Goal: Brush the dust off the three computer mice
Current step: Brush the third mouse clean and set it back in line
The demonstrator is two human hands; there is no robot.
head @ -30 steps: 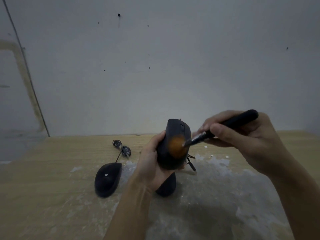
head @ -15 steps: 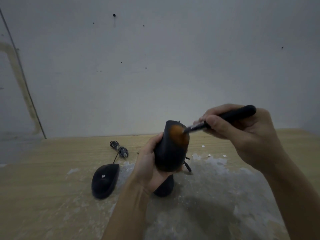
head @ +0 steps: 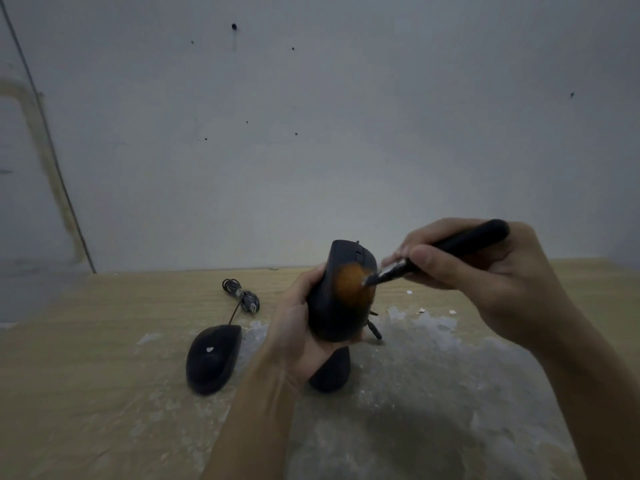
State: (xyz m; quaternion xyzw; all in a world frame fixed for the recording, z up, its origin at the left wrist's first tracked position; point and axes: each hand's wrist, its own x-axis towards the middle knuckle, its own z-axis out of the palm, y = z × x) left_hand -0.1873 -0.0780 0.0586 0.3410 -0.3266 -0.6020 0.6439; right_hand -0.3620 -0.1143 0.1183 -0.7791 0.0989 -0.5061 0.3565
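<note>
Three black computer mice were in view above and on a light wooden desk (head: 86, 341) set against a plain grey wall (head: 311, 133). The first black mouse (head: 337, 306) was lifted above the middle of the desk, standing nearly upright, with its buttons and scroll wheel toward the wall. The left hand (head: 294, 337) grasped it from the left and below, thumb along its left side and the other fingers hidden behind it. The right hand (head: 485, 271) gripped a slim brush with a black handle and silver ferrule (head: 450, 247), thumb and fingers curled round the handle. The brush's orange bristles (head: 349, 285) were pressed flat against the upper back of the held mouse. A short dark cable end (head: 375, 330) hung just below that mouse on its right.

The second black mouse (head: 213, 358) lay flat on the desk, left of the left wrist, with a small pale speck on its back. Its thin cord ran toward the desk's far edge and ended in a coiled bundle with a plug (head: 242, 296). The third black mouse (head: 330, 372) rested on the desk directly beneath the left hand, mostly hidden. A patch of whitish, scuffed residue (head: 433, 358) covered the desk's middle and right, with a few small white flecks nearer the far edge.
</note>
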